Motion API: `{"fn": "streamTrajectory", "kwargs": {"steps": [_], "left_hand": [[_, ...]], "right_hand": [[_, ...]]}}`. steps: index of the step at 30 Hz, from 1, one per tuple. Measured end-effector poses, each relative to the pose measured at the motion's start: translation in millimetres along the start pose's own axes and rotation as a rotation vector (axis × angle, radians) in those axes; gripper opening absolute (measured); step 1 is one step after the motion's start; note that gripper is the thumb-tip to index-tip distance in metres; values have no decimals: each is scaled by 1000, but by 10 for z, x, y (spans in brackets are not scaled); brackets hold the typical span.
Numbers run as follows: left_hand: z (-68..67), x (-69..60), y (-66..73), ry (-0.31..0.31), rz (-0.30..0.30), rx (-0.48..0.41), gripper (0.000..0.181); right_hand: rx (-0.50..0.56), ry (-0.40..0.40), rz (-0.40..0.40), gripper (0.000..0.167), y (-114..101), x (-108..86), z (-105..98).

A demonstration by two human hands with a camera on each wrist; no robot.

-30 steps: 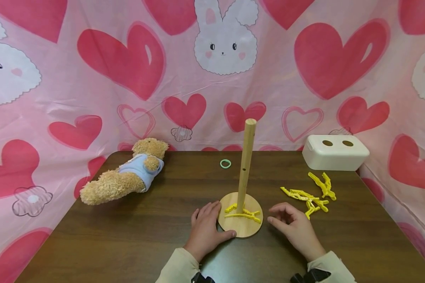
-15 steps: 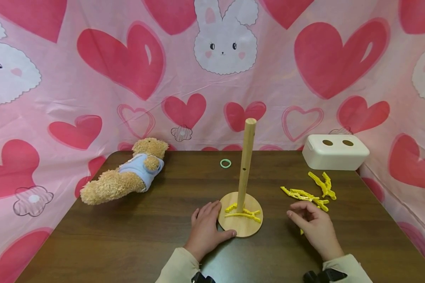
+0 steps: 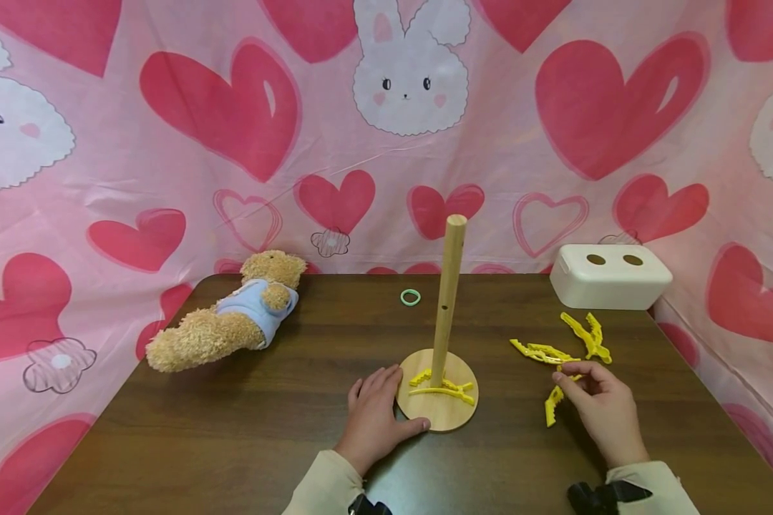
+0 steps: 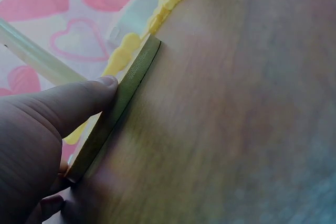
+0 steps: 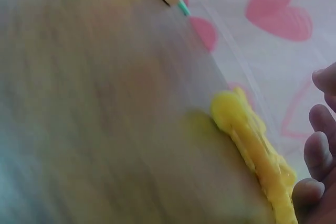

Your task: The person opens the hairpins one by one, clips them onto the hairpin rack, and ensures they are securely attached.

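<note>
My left hand (image 3: 375, 418) holds the round wooden base (image 3: 434, 418) of a stand, its thumb on the rim and its fingers along the left edge. An upright wooden post (image 3: 449, 300) rises from this base. Two yellow alligator hair clips (image 3: 451, 390) lie on it around the post's foot. My right hand (image 3: 605, 411), fingers loosely bent, hovers at another yellow alligator hair clip (image 3: 552, 409) on the table and partly covers it. In the right wrist view, the fingertips (image 5: 308, 191) are close beside that clip (image 5: 257, 153); whether they touch it, I cannot tell.
More yellow clips (image 3: 594, 337) lie behind my right hand. A white box (image 3: 608, 286) with two round holes stands at the back right. Near the back edge is a green ring (image 3: 410, 297). A teddy bear (image 3: 206, 340) in a blue shirt lies at the left.
My right hand has moved right, away from the wooden stand, to the loose yellow clips. The left hand stays on the base, and the clips keep their places.
</note>
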State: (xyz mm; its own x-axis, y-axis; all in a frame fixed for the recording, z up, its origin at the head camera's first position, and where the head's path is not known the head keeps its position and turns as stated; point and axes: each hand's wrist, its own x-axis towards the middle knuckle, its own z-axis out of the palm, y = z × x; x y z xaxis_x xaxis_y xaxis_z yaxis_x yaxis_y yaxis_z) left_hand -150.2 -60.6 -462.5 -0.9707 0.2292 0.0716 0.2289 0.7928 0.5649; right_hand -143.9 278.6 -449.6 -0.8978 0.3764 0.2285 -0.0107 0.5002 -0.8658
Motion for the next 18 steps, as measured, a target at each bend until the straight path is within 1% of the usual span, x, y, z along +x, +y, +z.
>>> {"fn": "streamTrajectory", "kwargs": {"steps": [4, 9, 11, 15, 18], "left_hand": [[2, 2, -3, -6, -4, -2, 94], [11, 4, -14, -7, -4, -2, 94], [14, 3, -19, -2, 1, 0, 94], [22, 1, -29, 8, 10, 8, 94], [27, 1, -35, 12, 13, 11, 94]], "right_hand": [[-10, 5, 23, 26, 70, 45, -50], [-65, 55, 57, 27, 181, 110, -118], [-82, 61, 80, 29, 221, 135, -148], [-109, 36, 124, 31, 279, 169, -190], [-139, 4, 114, 28, 296, 177, -203]]}}
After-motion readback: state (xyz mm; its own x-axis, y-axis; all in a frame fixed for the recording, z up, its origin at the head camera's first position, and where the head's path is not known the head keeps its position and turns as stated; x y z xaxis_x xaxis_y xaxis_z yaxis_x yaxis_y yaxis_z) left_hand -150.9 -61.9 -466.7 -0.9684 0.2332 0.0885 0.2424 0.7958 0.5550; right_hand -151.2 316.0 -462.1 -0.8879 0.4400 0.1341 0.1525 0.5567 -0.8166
